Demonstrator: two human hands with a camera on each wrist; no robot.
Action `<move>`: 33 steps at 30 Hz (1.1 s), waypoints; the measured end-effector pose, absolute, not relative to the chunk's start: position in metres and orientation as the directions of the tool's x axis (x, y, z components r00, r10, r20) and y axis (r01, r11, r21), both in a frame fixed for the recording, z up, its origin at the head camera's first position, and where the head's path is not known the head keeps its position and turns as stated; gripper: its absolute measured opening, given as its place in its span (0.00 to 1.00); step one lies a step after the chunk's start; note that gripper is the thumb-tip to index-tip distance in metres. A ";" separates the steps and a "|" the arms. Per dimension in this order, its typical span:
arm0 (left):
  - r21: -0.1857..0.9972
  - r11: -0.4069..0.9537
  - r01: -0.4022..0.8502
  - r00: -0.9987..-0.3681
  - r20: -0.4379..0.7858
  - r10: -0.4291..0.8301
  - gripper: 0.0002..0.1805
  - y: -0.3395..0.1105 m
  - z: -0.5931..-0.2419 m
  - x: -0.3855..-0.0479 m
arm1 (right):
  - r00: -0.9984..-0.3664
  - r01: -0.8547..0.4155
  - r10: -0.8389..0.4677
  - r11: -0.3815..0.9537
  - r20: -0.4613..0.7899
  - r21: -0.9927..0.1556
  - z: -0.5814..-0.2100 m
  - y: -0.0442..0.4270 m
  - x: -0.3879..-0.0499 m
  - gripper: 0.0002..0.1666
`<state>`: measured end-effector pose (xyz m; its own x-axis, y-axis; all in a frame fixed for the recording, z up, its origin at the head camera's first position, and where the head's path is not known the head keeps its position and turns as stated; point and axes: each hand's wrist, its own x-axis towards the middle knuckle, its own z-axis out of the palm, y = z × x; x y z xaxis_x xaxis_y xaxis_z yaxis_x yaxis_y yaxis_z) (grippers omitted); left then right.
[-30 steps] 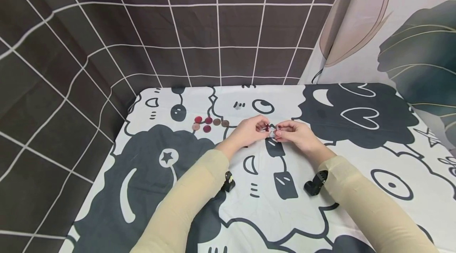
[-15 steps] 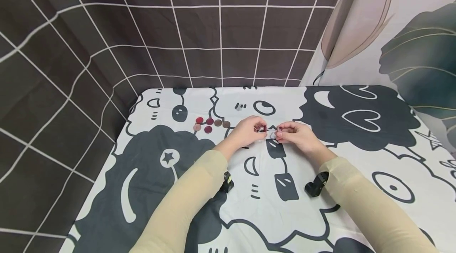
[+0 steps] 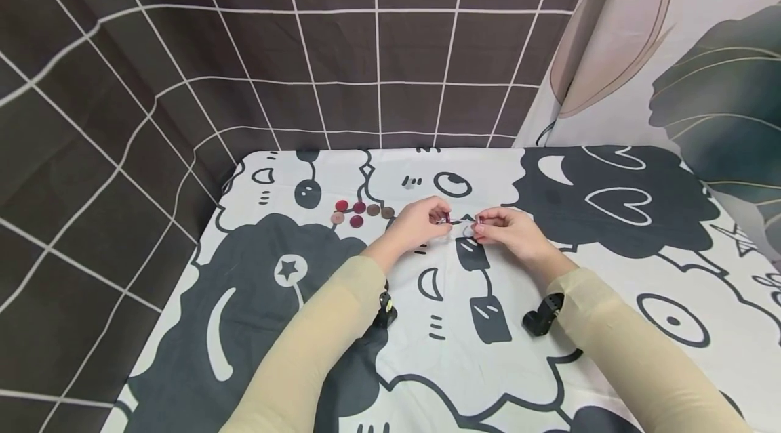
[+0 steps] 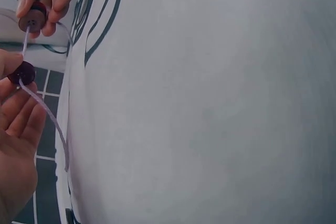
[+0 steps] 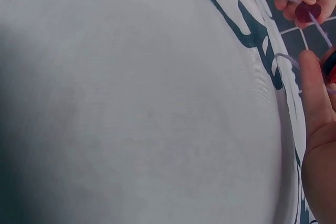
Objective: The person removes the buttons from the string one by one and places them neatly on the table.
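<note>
A dark red button (image 4: 25, 71) is pinched by its edge between the thumb and fingers of the left hand (image 3: 422, 221). A small stack of buttons (image 4: 31, 21) is gripped in the right hand (image 3: 511, 230), a brown face turned toward the left hand; how many are held there cannot be told. Both are threaded on one pale purple cord (image 4: 46, 108), which is drawn straight between the hands, while a loose end is left hanging from the dark red button.

Sliding the dark red button along toward the stack seems to be the step in hand. If the loose end were let slip back through the holes, that button could be dropped off; a slackened right grip could let the stack be scattered. The cord could also be snagged or twisted in the small holes if it were pulled at a slant.

Left of the hands, six loose buttons are laid close together on the printed cloth (image 3: 421, 352): a bright red button (image 3: 342, 205), a pink button (image 3: 337, 217), two wine-red buttons (image 3: 356, 221) and two brown buttons (image 3: 387, 213). The nearest brown one is just beside the left hand and could be knocked by a careless sweep. Beyond the cloth, a checked curtain (image 3: 342, 47) is hung.
</note>
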<state>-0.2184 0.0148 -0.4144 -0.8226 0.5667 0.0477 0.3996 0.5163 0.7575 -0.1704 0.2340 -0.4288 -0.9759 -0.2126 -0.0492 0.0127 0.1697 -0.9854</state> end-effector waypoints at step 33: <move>0.751 0.564 0.344 -0.855 0.002 0.519 0.19 -0.008 -0.419 -0.227 | -0.975 0.013 -0.220 0.133 -0.043 -0.991 -0.431 0.234 -0.170 0.25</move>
